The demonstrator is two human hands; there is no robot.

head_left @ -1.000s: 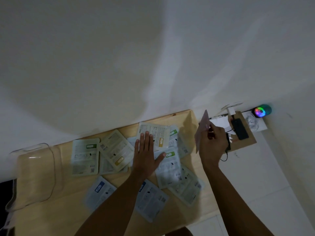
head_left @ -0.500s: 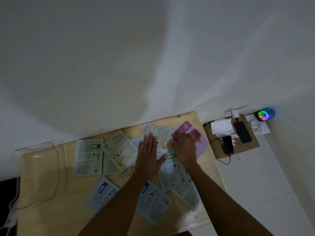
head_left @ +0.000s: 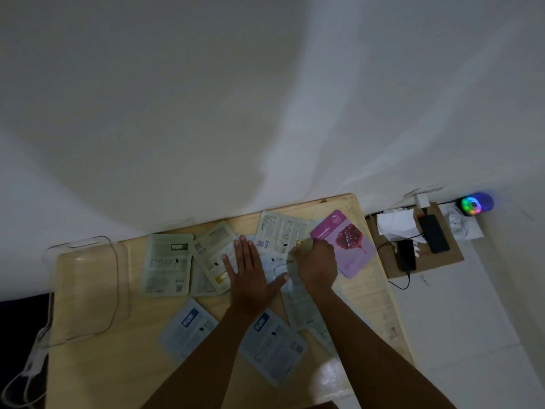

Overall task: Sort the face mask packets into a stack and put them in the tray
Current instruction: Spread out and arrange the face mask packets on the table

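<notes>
Gathering packets (head_left: 166,264): left hand (head_left: 250,278) flat, fingers spread; right hand (head_left: 317,262) curled beside the purple packet (head_left: 352,246), grip unclear, stacking them comes next.

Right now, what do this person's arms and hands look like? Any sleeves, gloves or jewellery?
The left forearm and right forearm are bare up to the picture's bottom edge; no sleeve shows. The left hand and right hand are bare too: no gloves, and no watch, band or ring that I can make out in this dim light.
</notes>
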